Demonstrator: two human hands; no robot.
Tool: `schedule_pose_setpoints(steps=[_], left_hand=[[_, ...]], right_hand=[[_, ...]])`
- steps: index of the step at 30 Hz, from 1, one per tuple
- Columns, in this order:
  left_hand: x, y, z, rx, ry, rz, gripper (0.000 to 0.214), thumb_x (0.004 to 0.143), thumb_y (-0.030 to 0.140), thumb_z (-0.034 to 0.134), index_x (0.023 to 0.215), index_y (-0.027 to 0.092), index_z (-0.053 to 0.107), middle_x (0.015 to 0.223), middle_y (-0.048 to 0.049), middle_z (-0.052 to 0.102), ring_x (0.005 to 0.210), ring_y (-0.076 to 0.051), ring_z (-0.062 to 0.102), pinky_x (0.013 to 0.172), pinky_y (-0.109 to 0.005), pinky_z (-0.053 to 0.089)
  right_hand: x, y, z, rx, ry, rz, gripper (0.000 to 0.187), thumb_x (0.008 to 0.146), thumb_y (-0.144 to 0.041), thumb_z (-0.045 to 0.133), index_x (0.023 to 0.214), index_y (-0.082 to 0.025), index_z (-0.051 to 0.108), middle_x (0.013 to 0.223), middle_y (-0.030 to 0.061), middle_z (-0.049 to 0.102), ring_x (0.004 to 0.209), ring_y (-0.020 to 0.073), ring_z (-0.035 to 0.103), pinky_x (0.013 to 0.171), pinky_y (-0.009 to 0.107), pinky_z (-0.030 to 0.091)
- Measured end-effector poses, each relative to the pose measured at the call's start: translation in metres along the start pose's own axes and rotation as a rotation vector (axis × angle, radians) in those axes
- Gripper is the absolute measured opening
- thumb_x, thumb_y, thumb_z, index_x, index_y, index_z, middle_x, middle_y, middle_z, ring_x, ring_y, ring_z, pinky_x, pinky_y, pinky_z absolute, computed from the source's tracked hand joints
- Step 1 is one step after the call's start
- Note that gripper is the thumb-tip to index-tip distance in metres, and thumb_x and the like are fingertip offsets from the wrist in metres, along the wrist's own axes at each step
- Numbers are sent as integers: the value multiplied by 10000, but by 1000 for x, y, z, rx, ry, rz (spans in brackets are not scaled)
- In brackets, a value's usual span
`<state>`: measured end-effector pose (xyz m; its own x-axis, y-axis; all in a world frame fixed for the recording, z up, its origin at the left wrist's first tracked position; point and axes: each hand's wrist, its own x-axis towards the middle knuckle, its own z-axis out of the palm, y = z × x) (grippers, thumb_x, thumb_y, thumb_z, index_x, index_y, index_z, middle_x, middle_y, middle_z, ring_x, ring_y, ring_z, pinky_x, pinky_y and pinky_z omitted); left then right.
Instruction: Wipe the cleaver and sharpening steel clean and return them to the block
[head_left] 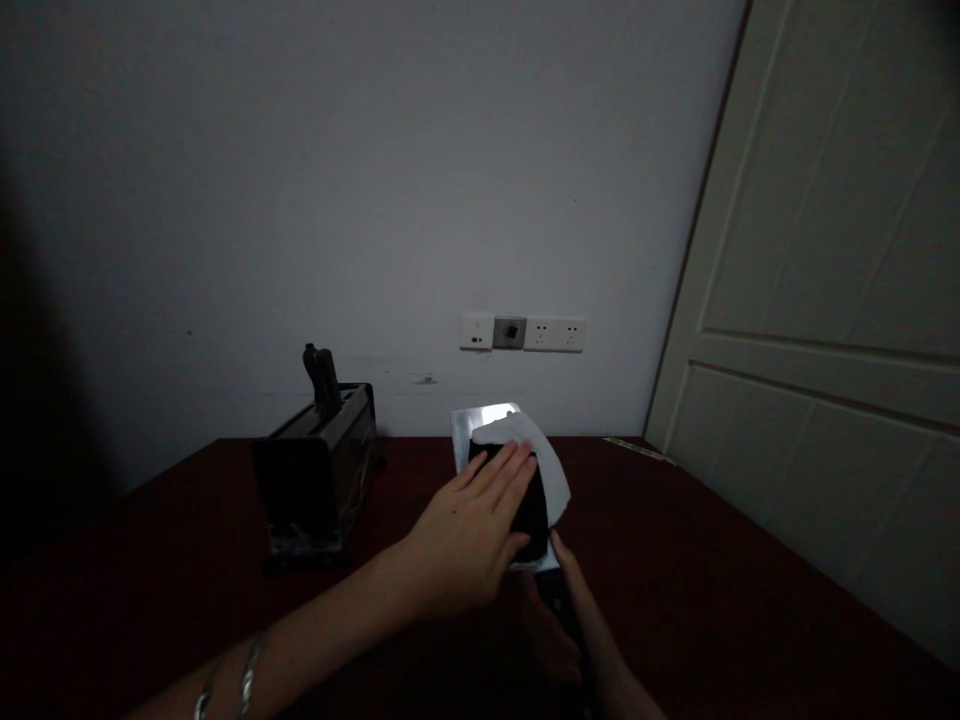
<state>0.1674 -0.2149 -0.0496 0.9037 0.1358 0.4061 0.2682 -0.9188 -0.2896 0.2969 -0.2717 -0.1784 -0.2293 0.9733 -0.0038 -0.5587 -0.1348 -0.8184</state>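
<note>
A cleaver [463,420] with a broad, shiny blade is tilted up over the middle of the table. My right hand [574,620] is closed around its black handle [553,592], partly hidden in shadow. Across the blade lies a black-and-white cloth [553,470], its white part hanging over the right edge. My left hand [472,530] holds the cloth against the blade, fingers stretched out along it and the thumb at its lower side. Most of the blade is covered by the cloth and hand.
A dark, box-shaped knife holder [300,490] with black handles [322,378] sticking up stands at the left on the dark red table [675,590]. Wall sockets [553,335] sit behind. A thin strip [637,449] lies at the back right, beside a pale panelled door [825,300].
</note>
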Motion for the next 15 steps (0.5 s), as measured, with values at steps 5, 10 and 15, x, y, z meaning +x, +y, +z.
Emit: schedule_pose_setpoints(steps=[5, 10, 15], left_hand=[[7, -31, -5, 27, 66, -143, 597, 893, 302, 304, 1401, 96, 70, 1482, -112, 75, 1354, -196, 10, 1092, -384, 147], [-3, -26, -4, 51, 55, -116, 613, 890, 295, 308, 1403, 93, 41, 1482, -120, 41, 1353, -211, 1, 1092, -388, 146], [-16, -9, -1, 50, 10, -16, 650, 867, 307, 360, 1405, 107, 56, 1486, -94, 15, 1353, -210, -15, 1097, -374, 140]], right_hand=[[4, 2, -3, 16, -52, 48, 704, 641, -828, 185, 405, -204, 410, 220, -60, 263, 180, 63, 222, 218, 184, 232], [5, -4, -9, 21, -115, 59, 710, 647, -824, 186, 377, -208, 412, 214, -44, 288, 183, 77, 253, 230, 200, 267], [0, -5, -6, 46, -96, 5, 695, 679, -801, 212, 358, -209, 386, 216, -50, 268, 200, 69, 247, 240, 180, 253]])
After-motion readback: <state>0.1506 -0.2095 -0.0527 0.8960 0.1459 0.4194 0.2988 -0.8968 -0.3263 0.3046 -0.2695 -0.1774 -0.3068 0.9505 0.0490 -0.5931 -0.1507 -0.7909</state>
